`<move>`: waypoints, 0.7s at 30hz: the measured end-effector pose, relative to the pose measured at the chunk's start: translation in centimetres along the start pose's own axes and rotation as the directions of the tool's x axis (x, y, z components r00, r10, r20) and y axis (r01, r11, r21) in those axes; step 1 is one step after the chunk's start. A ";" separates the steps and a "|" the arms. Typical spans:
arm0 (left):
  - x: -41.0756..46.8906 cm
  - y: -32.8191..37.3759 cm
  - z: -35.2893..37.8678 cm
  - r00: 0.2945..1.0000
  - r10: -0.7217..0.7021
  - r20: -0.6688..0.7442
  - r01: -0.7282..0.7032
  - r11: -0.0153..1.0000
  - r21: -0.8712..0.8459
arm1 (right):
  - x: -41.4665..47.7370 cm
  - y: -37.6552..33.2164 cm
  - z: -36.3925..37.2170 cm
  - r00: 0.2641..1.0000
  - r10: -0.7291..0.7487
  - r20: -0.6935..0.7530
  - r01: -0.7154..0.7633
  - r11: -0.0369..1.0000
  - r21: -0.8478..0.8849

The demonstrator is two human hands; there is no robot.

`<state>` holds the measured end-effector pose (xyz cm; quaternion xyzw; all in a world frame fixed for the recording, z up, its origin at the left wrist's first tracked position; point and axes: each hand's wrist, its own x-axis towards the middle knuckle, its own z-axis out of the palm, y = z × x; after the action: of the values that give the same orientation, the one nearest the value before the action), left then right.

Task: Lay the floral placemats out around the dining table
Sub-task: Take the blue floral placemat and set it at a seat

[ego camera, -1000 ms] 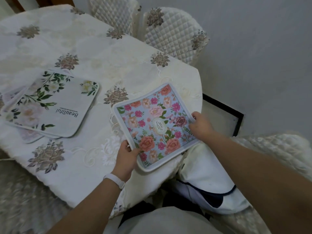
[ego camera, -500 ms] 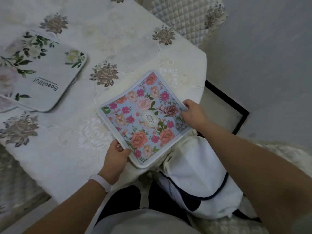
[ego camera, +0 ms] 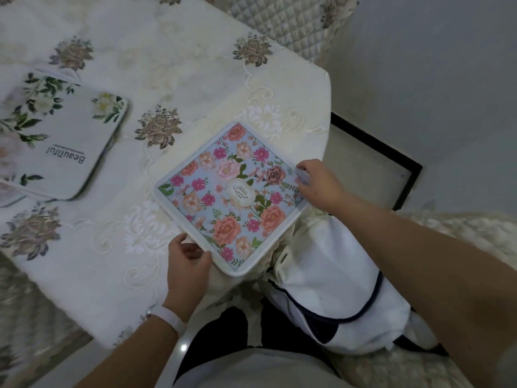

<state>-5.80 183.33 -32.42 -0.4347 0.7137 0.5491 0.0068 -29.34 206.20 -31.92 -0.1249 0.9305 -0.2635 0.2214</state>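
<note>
A blue placemat (ego camera: pixel 232 194) printed with pink and orange flowers lies turned like a diamond on the table's near right corner, its near tip over the edge. My left hand (ego camera: pixel 187 264) pinches the mat's near left edge, thumb beside the white border. My right hand (ego camera: pixel 319 183) grips the mat's right corner with curled fingers. A stack of white placemats (ego camera: pixel 64 144) with green leaves and the word "Beautiful" rests further left on the table (ego camera: pixel 167 65), which wears a cream embroidered cloth.
A quilted cream chair (ego camera: pixel 293 21) stands behind the table's far corner. A white bag with dark trim (ego camera: pixel 335 289) lies on a quilted seat at the near right. A grey wall and a dark-framed floor panel (ego camera: pixel 391 163) are to the right.
The view has tilted down and closer. The blue mat has settled flatter on the table corner, both hands staying at its edges. The white stack has not moved.
</note>
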 end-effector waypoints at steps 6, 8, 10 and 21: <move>-0.6 -2.3 -1.1 0.940 0.298 0.168 -0.340 0.761 0.552 | -2.6 1.7 0.3 0.999 -0.035 0.034 0.035 0.999 -0.008; -0.9 -3.1 -0.8 0.920 0.322 0.222 -0.389 0.686 0.615 | -3.1 1.8 0.5 0.999 -0.041 0.020 0.040 0.998 0.049; -1.1 -3.6 -0.4 0.915 0.329 0.235 -0.401 0.669 0.625 | -3.4 1.6 0.5 1.000 -0.009 0.003 0.008 0.992 0.126; -0.6 -4.5 -0.7 0.861 0.437 0.261 -0.499 0.621 0.604 | -3.8 2.6 0.5 0.981 0.192 -0.008 -0.179 0.927 0.330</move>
<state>-2.27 183.05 -35.31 -0.1786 0.9461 0.2660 0.0468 -26.13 209.48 -32.42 0.0075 0.8856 -0.3950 0.2443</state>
